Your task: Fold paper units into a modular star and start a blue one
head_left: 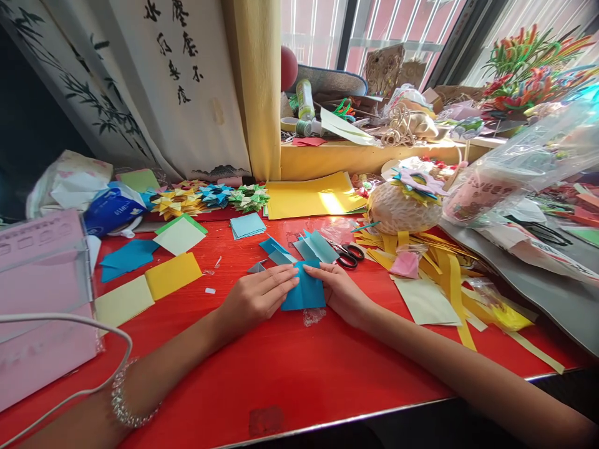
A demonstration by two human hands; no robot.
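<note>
Two bare hands press a folded blue paper square (304, 292) flat on the red tabletop (290, 368) — left hand (256, 298) and right hand (340, 292), each grip open, fingertips on its edges. Scissors (349, 254) lie just beyond.

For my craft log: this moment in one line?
left hand: pressing blue paper | right hand: holding its edge | scissors: beside, untouched
</note>
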